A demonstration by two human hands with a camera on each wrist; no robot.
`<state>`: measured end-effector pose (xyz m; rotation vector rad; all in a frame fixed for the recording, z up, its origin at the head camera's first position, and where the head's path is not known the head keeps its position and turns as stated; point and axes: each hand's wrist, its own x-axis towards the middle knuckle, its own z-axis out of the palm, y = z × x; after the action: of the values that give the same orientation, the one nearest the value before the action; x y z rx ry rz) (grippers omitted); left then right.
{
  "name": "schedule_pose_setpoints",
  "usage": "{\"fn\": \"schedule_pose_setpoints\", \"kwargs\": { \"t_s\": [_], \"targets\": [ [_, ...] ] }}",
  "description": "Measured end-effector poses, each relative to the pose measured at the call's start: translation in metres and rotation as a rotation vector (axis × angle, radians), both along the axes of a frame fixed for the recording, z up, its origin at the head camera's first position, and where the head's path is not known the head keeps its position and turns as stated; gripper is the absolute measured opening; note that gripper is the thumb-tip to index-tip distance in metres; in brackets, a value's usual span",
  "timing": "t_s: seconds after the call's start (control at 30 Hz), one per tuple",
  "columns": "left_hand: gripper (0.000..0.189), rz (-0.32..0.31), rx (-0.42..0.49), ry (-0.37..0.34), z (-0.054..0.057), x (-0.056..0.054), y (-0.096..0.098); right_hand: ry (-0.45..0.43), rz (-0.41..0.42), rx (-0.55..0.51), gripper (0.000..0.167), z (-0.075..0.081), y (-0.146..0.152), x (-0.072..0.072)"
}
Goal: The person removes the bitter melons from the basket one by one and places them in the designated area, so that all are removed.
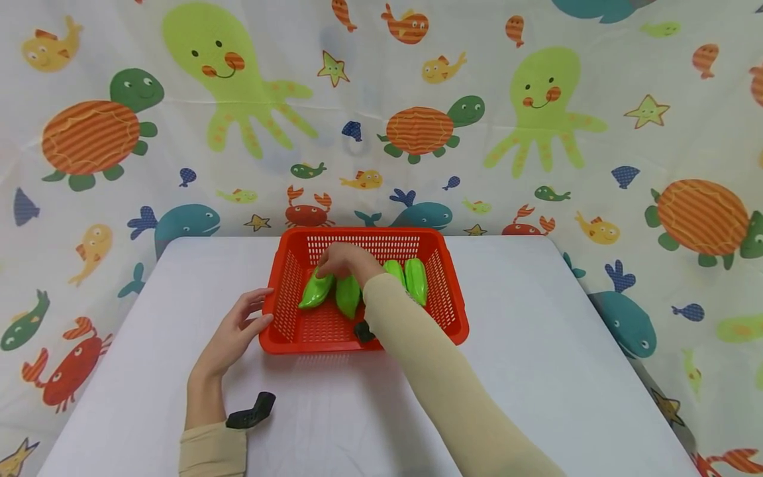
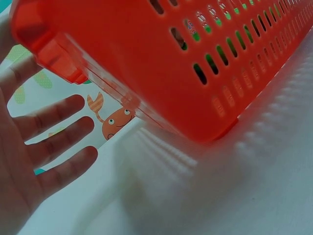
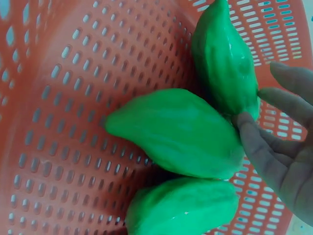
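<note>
A red plastic basket [image 1: 352,346] holds several glossy green fruits with pointed tips, among them a leftmost fruit [image 1: 316,291], a middle one [image 1: 348,296] and a right one [image 1: 416,281]. My right hand [image 1: 346,260] reaches into it from above. In the right wrist view, thumb and a finger of the right hand [image 3: 288,132] pinch the blunt end of the upper fruit [image 3: 225,63], while the thumb tip lies close against the neighbouring fruit [image 3: 181,132]. At the basket's left rim, my left hand [image 1: 235,331] rests with fingers extended; three of them stand apart from the wall in the left wrist view.
The basket stands on a white table [image 1: 507,318] near its back edge. Behind hangs a curtain [image 1: 369,79] printed with sea animals. A black wrist device [image 1: 252,412] sits on the left forearm, and another [image 1: 363,331] overlaps the basket's front side.
</note>
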<state>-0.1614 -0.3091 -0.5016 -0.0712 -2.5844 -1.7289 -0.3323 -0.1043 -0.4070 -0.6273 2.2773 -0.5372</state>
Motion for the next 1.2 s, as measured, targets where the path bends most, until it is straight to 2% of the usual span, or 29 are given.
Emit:
{"fn": "schedule_pose_setpoints", "kwargs": {
  "t_s": [0.17,0.4,0.53,0.67,0.87,1.03,1.2],
  "targets": [
    [0.056,0.002,0.003,0.003,-0.001,-0.001,-0.001,-0.041,0.051,0.017,0.048,-0.001,-0.003,0.001],
    [0.058,0.004,0.032,-0.013,-0.004,0.0,-0.002,-0.031,0.039,0.043,0.053,-0.004,-0.012,0.004],
    [0.058,0.001,0.042,-0.015,-0.005,0.001,-0.001,0.039,0.122,0.056,0.056,-0.008,-0.015,0.005],
    [0.057,-0.006,0.042,-0.009,-0.005,0.0,0.0,0.078,0.15,0.06,0.057,-0.011,-0.014,0.005],
    [0.056,-0.014,0.042,0.005,-0.004,-0.002,0.0,0.014,0.147,-0.014,0.055,-0.012,-0.011,0.003],
    [0.054,-0.027,0.05,0.014,-0.003,-0.001,-0.001,-0.03,0.152,-0.014,0.053,-0.013,-0.012,0.004],
    [0.055,-0.022,0.053,0.008,-0.004,0.001,-0.002,-0.077,0.12,-0.043,0.053,-0.015,-0.013,0.006]
  ]
}}
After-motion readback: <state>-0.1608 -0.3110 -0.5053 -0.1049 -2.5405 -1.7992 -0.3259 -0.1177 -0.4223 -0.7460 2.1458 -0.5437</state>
